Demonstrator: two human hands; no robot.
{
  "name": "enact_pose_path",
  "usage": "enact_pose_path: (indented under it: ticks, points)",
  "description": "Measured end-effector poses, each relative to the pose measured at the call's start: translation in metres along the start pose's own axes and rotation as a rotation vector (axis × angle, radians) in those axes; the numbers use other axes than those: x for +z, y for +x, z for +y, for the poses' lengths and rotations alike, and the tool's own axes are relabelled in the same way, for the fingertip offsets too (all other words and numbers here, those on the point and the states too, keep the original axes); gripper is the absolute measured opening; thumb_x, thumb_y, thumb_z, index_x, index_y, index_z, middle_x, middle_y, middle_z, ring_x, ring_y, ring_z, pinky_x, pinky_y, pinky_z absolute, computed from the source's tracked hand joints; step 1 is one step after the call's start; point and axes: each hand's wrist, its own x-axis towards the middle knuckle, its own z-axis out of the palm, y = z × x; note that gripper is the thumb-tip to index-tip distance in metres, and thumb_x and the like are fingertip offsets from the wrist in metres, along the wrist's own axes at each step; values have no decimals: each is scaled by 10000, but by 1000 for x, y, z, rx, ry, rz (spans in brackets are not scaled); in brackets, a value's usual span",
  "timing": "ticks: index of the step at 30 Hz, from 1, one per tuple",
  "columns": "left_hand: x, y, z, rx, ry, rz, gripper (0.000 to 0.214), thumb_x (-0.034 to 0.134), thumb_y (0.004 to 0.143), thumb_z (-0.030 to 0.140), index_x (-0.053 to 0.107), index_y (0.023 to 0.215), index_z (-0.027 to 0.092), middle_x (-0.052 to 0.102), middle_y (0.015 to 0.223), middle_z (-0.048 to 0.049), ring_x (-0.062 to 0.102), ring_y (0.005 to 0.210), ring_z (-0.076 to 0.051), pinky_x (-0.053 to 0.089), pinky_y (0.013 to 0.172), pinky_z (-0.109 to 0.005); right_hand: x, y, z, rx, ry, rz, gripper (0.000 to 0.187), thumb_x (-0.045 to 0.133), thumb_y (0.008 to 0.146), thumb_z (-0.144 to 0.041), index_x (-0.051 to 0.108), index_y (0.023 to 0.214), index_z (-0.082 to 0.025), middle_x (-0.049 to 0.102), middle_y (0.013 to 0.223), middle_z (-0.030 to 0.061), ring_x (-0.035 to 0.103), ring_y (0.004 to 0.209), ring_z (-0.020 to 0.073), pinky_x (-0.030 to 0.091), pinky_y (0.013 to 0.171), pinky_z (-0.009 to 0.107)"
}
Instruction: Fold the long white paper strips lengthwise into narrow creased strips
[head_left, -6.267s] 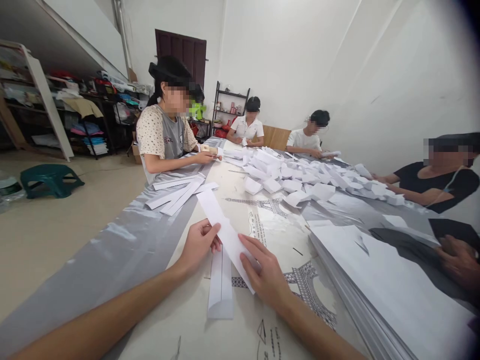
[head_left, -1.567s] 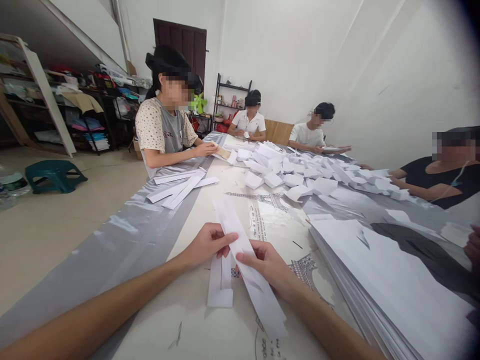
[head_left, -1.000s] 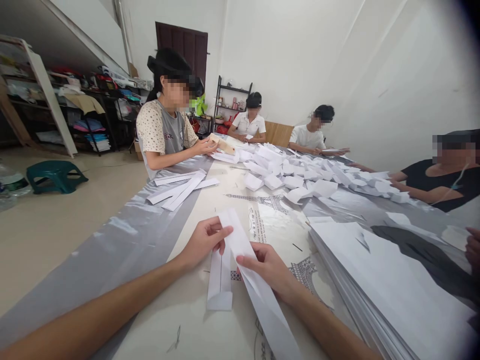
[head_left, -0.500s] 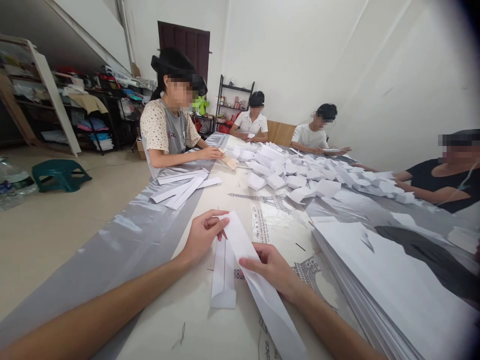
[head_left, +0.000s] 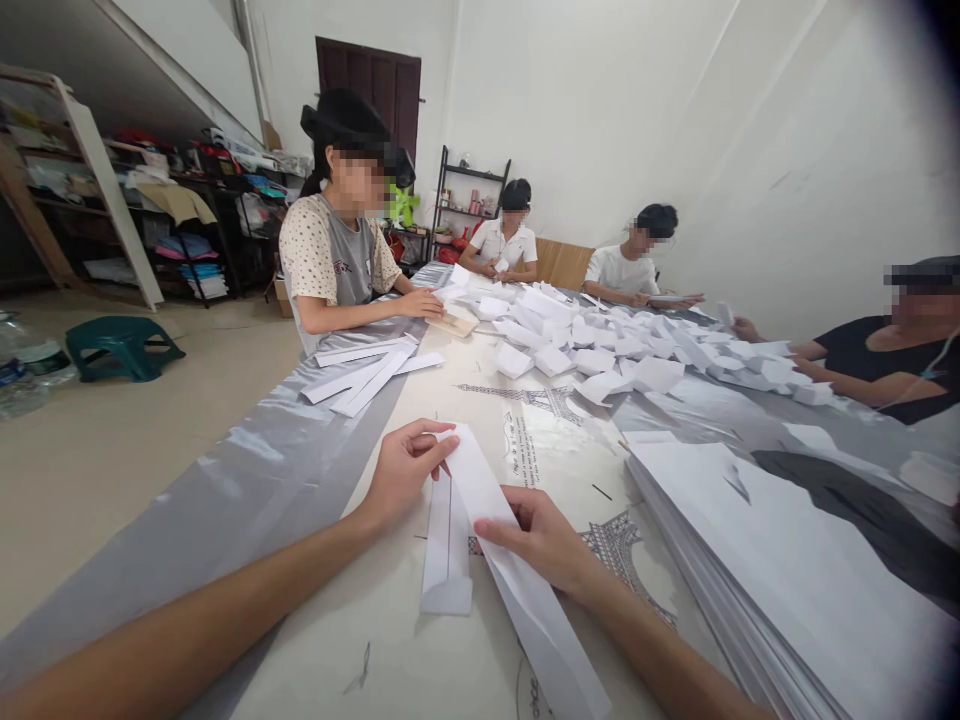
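I hold a long white paper strip (head_left: 517, 580) slanting from the table's middle down toward me. My left hand (head_left: 405, 470) pinches its far end between thumb and fingers. My right hand (head_left: 544, 540) presses and grips the strip near its middle. Under the strip, a folded white paper strip (head_left: 447, 545) lies flat on the table, pointing away from me. Both hands rest over a cream table cover (head_left: 375, 640) printed with Eiffel tower drawings.
A thick stack of white sheets (head_left: 787, 590) lies to my right. Several folded strips (head_left: 364, 372) lie to the left, a heap of folded white pieces (head_left: 622, 350) farther back. Other people sit around the table, and a green stool (head_left: 120, 345) stands on the floor.
Over the last seconds the strip slid toward me through my hands, so its near end now hangs past the table's front. My left hand shifted to its far end.
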Motion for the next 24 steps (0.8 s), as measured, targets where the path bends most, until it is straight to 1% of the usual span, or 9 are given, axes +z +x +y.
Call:
enact_pose_path:
  ticks: [5, 11, 15, 17, 20, 24]
  points:
    - [0, 0, 1, 6, 23, 3, 324, 732, 800, 425, 707, 986, 161, 473, 490, 69, 457, 508, -109, 417, 563, -234, 0, 0, 2, 14, -6, 3, 211, 686, 841, -389, 697, 854, -178, 691, 781, 25, 588, 677, 179, 427, 611, 277]
    - [0, -1, -1, -1, 26, 16, 308, 728, 810, 426, 705, 966, 161, 494, 500, 67, 460, 512, -109, 412, 562, -232, 0, 1, 3, 9, -18, 3, 232, 677, 848, -405, 698, 855, -174, 693, 782, 23, 588, 679, 181, 426, 607, 277]
    - [-1, 0, -2, -36, 16, 2, 346, 742, 802, 431, 701, 1018, 164, 519, 520, 67, 475, 533, -109, 419, 604, -236, 0, 1, 3, 8, 1, -7, 236, 682, 846, -403, 700, 870, -169, 692, 780, 31, 591, 682, 185, 431, 617, 283]
    - [-1, 1, -1, -68, -1, -12, 346, 754, 785, 447, 709, 962, 152, 558, 555, 47, 493, 553, -116, 426, 626, -247, -1, 0, 1, 5, 5, -9, 242, 687, 839, -412, 697, 849, -170, 685, 769, 28, 582, 668, 180, 423, 611, 282]
    - [-2, 2, 0, -95, -29, -40, 335, 759, 771, 465, 698, 842, 144, 605, 605, 12, 500, 565, -124, 424, 616, -254, -1, -1, -3, 20, 25, -7, 263, 707, 815, -441, 693, 820, -178, 669, 757, 20, 571, 656, 176, 417, 601, 282]
    - [-2, 1, 1, -91, -40, -93, 312, 741, 796, 454, 665, 757, 155, 613, 618, 6, 496, 549, -115, 413, 580, -242, 1, -1, -7, 63, 40, 42, 310, 693, 816, -478, 661, 730, -181, 606, 698, 5, 507, 611, 147, 375, 562, 272]
